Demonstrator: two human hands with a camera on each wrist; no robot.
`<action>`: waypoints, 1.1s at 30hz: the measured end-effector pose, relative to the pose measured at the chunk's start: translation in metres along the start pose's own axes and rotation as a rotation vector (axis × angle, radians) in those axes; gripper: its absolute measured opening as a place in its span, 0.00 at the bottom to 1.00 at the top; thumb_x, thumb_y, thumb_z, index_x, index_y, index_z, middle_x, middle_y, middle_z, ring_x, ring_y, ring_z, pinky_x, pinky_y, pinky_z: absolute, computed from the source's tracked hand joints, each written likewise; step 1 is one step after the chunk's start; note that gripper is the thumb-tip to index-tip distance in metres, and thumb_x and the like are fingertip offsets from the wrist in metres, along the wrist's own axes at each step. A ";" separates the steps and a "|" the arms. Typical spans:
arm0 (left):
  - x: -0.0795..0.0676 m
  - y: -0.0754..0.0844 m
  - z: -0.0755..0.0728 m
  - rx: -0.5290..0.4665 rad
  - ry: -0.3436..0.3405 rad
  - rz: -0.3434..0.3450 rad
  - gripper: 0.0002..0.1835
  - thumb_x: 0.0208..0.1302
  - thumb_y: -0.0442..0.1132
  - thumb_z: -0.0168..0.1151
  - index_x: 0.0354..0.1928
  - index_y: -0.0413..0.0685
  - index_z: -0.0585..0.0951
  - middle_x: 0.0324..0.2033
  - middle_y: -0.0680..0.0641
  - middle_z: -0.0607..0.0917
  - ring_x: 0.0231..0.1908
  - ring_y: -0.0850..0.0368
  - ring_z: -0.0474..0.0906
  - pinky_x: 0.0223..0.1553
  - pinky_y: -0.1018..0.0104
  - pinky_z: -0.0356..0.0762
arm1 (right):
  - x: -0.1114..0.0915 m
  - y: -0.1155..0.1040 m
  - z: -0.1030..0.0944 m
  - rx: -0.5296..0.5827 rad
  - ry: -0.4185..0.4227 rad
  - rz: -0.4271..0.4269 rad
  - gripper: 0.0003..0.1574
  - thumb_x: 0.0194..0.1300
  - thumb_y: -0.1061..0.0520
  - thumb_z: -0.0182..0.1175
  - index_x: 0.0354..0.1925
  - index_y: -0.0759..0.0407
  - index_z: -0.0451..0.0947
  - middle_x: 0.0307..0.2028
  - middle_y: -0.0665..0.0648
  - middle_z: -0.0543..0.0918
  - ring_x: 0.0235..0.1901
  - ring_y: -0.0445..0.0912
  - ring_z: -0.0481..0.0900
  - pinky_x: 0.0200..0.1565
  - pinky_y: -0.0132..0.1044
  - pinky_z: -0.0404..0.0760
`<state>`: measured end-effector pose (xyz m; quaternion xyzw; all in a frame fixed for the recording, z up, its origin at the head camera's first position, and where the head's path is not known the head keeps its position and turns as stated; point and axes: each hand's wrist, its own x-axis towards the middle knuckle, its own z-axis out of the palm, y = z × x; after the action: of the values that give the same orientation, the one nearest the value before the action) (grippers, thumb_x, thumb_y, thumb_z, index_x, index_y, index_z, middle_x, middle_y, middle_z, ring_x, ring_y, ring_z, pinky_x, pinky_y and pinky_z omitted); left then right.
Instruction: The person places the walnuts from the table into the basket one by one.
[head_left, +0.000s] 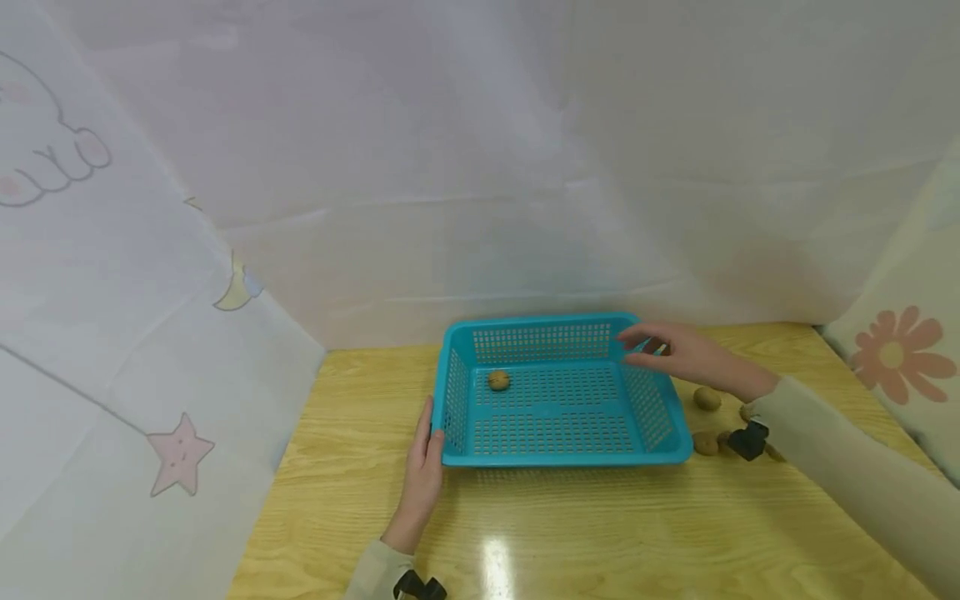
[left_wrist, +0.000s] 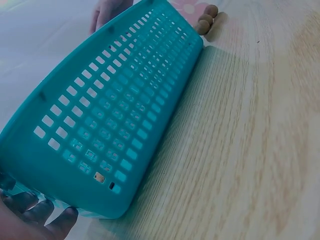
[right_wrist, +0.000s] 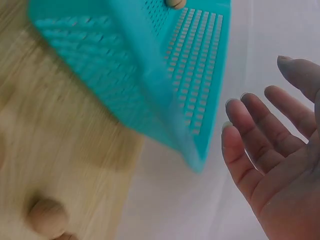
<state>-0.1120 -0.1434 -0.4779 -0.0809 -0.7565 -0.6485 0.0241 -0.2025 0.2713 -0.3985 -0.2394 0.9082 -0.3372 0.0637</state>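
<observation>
A blue plastic basket (head_left: 566, 459) with pierced walls sits on the wooden table. One walnut (head_left: 499, 380) lies inside it, toward the back left. At the basket's left end my left hand (head_left: 424, 467) holds the rim and side wall, and its fingers (left_wrist: 62, 222) show against that end in the left wrist view. My right hand (head_left: 678, 354) hovers over the basket's right back corner with fingers spread and nothing in them. Several walnuts (head_left: 707, 398) lie on the table to the right of the basket, some partly hidden under the right forearm.
The wooden table (head_left: 360, 433) extends to both sides of the basket and in front of it. A pale cloth wall (head_left: 480, 208) rises right behind the basket, with printed cloth at the left and right. Both wrists carry a black camera mount (head_left: 748, 439).
</observation>
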 end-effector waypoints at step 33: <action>0.000 -0.002 0.000 -0.035 0.002 0.001 0.28 0.75 0.32 0.36 0.73 0.53 0.47 0.71 0.54 0.49 0.70 0.57 0.45 0.64 0.78 0.51 | -0.128 0.066 -0.014 -0.007 0.160 0.063 0.22 0.66 0.62 0.56 0.59 0.55 0.72 0.49 0.46 0.78 0.40 0.35 0.78 0.34 0.31 0.79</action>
<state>-0.1122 -0.1439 -0.4799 -0.0809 -0.7450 -0.6617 0.0239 -0.1193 0.3838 -0.4362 -0.1831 0.9187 -0.3500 0.0005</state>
